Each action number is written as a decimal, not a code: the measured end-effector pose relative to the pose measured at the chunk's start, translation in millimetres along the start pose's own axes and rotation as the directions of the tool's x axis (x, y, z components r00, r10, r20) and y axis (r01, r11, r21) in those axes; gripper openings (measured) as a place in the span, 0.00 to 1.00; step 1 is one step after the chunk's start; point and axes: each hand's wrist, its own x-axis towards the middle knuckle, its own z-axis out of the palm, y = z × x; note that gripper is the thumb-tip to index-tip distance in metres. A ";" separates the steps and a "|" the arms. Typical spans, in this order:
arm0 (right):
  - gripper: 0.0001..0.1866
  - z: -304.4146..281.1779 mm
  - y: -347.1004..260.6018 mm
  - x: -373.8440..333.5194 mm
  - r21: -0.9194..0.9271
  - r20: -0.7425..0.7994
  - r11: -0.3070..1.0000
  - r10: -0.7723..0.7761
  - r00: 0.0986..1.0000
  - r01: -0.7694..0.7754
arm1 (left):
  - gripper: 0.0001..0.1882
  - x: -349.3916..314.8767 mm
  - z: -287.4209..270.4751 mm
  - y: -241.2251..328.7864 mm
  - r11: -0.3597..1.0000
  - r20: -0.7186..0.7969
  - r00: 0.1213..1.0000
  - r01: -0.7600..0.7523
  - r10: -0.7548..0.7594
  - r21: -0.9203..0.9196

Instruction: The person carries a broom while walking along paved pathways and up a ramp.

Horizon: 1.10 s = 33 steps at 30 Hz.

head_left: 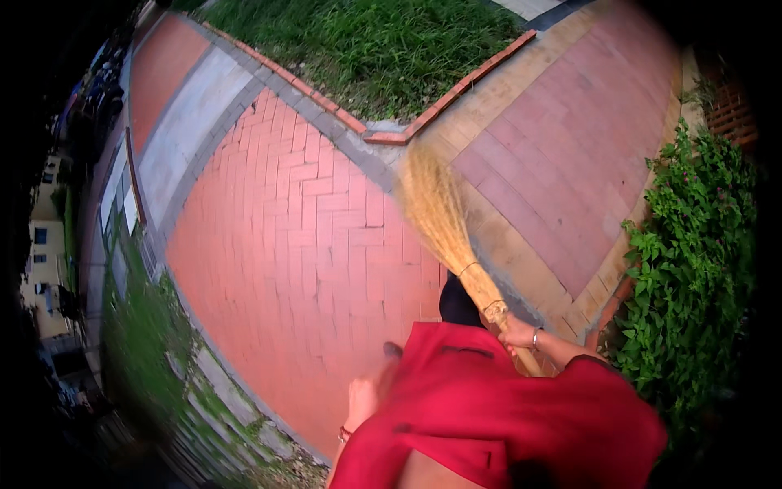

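A straw broom [436, 204] slants up and to the left over the paving, its bristle head near the brick corner of the grass bed. My right hand [515, 332], with a metal bangle at the wrist, is closed around its wooden handle just below the binding. At my left side hangs my left hand [363, 401], beside the red garment [489, 387] I wear. Motion smears it and its fingers do not show clearly. A dark trouser leg [458, 303] shows under the broom.
Red herringbone paving [309, 236] lies ahead, with a purplish paved path [562, 155] to the right. A low brick edging [472, 81] bounds the grass [375, 49]. Leafy shrubs [688, 261] line the right side. Rough grass and stone slabs [232, 407] border the left.
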 end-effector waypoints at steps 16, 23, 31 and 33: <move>0.14 249.8 45.1 -109.5 0.687 -0.171 0.684 -0.177 0.969 0.246 | 0.08 -171.6 -62.1 -217.6 0.938 -0.153 0.927 -0.345 0.344 0.018; 0.06 249.2 -29.4 7.6 0.958 -0.005 0.276 -0.249 0.968 0.076 | 0.08 -204.0 -86.9 -281.0 0.967 -0.287 0.932 -0.249 0.223 -0.058; 0.09 362.0 -200.6 176.0 0.651 0.222 0.729 -0.451 0.865 0.213 | 0.12 -192.8 -145.7 -321.4 0.990 -0.164 0.984 0.042 -0.064 -0.138; 0.09 383.2 -261.1 160.1 0.607 0.211 0.765 -0.415 0.885 0.214 | 0.10 -177.2 -169.2 -331.5 0.987 -0.140 0.982 0.107 -0.124 -0.123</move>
